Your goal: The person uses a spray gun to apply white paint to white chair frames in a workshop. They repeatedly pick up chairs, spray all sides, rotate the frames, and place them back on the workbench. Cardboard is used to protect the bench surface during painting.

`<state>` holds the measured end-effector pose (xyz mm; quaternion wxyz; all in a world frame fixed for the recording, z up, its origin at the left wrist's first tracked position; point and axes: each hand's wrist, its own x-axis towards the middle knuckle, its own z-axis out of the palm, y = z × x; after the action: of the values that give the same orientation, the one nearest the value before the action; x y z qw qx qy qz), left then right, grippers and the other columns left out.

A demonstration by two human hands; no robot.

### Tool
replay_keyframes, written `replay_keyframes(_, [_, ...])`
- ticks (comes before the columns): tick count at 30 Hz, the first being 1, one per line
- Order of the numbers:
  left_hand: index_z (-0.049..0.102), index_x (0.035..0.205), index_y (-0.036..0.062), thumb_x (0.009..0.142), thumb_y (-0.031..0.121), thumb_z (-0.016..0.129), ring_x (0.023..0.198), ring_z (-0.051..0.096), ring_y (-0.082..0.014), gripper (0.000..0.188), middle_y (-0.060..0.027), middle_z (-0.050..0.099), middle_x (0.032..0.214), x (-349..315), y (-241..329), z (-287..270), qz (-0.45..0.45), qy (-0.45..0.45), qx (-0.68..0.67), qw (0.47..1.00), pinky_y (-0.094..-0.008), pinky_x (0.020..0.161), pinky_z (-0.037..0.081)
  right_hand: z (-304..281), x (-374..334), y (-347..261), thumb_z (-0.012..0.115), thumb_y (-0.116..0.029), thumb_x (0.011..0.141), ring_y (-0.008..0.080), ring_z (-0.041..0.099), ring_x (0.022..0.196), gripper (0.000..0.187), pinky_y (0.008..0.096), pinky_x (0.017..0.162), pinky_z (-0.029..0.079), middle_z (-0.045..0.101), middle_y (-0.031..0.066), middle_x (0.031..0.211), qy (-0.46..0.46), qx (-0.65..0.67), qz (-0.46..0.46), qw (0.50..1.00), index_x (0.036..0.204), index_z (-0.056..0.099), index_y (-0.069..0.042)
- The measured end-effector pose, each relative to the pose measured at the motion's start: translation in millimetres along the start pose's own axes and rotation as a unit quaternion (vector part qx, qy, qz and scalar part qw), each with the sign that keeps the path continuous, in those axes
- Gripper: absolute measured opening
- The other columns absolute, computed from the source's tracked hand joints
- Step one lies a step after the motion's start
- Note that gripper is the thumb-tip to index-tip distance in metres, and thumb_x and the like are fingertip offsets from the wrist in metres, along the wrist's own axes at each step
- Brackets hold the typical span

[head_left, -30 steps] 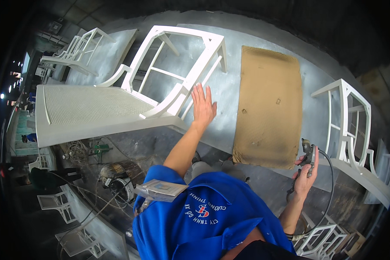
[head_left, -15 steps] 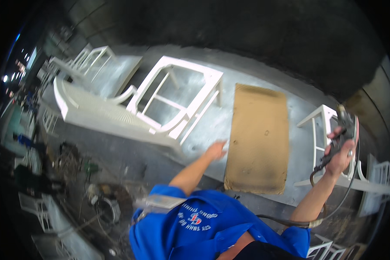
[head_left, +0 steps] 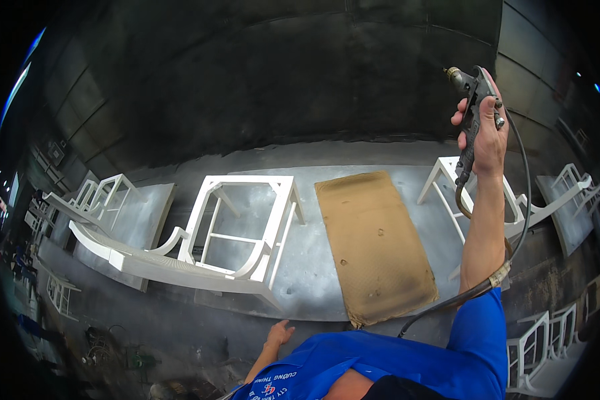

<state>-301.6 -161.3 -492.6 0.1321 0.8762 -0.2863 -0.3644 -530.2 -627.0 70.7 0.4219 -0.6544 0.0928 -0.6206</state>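
My right hand (head_left: 490,143) is raised high at the right and wrapped round the handle of a dark spray gun (head_left: 472,113). The gun's brass-coloured nozzle points up and left, and a grey hose (head_left: 528,177) trails from it down along my forearm. My left hand (head_left: 281,332) hangs low, just in front of the pale grey board (head_left: 307,280), fingers apart and holding nothing. On that board stands a white chair frame (head_left: 250,180) with an open seat. A brown cardboard sheet (head_left: 380,247) lies beside it. A second white chair (head_left: 445,165) is partly hidden behind my right arm.
A dark wall (head_left: 280,80) rises behind the board. More white chairs stand on another board (head_left: 130,230) at the far left and on a board (head_left: 560,213) at the right. White frames (head_left: 537,347) stand low at the right.
My right hand has lifted the spray gun up and a little left. My left hand has drawn back from beside the cardboard, down and left. The view has tilted up, showing more wall.
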Motion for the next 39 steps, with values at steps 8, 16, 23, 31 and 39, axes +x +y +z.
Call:
replay_keyframes(8, [0.073,0.121,0.003,0.091,0.021,0.074,0.108,0.07,-0.0389,0.035,-0.0232,0.073,0.114,-53,36,-149,0.181,0.304,-0.177,0.918,-0.0414,0.094,0.054,21,-17,-28,0.053,-0.053,0.105,0.0097,0.065,0.076,0.069,0.0193,0.044,0.048,0.064,0.0063,0.093,0.025,-0.032,-0.004,0.999,0.156,0.042,-0.009])
replay_keyframes(16, [0.074,0.102,-0.0029,0.094,0.008,0.068,0.091,0.073,-0.034,0.015,-0.0188,0.076,0.098,-186,75,-319,0.333,0.537,-0.105,0.768,-0.0394,0.084,0.056,28,-27,-46,0.063,-0.042,0.104,0.0084,0.065,0.072,0.063,0.0185,0.041,0.046,0.064,0.0032,0.09,0.049,-0.065,-0.014,0.997,0.155,0.045,-0.011])
replay_keyframes(23, [0.07,0.112,-0.0083,0.101,-0.002,0.057,0.104,0.071,-0.0297,0.019,-0.0186,0.074,0.112,-296,101,-400,0.382,0.708,-0.027,0.594,-0.0395,0.098,0.053,20,-15,-46,0.064,-0.029,0.105,0.0085,0.067,0.071,0.055,0.0185,0.04,0.048,0.065,0.0037,0.089,0.037,-0.065,-0.034,0.997,0.154,0.047,-0.011])
replay_keyframes(31, [0.072,0.113,-0.0027,0.103,0.014,0.058,0.118,0.065,-0.029,0.024,-0.0148,0.073,0.116,-268,157,-481,0.342,0.677,0.043,0.65,-0.0409,0.111,0.042,-5,-11,-41,0.061,-0.022,0.106,0.0075,0.065,0.07,0.051,0.0183,0.04,0.047,0.065,0.0031,0.089,0.016,-0.034,-0.03,0.999,0.155,0.047,-0.014])
replay_keyframes(39, [0.066,0.086,-0.0049,0.109,0.038,0.043,0.099,0.062,-0.0291,0.054,-0.0138,0.067,0.096,-247,139,-488,0.285,0.627,-0.003,0.725,-0.0437,0.103,0.04,-15,-28,-15,0.061,-0.023,0.106,0.0081,0.065,0.073,0.052,0.0192,0.043,0.045,0.065,0.0033,0.092,0.014,-0.034,0.005,0.999,0.155,0.047,-0.013])
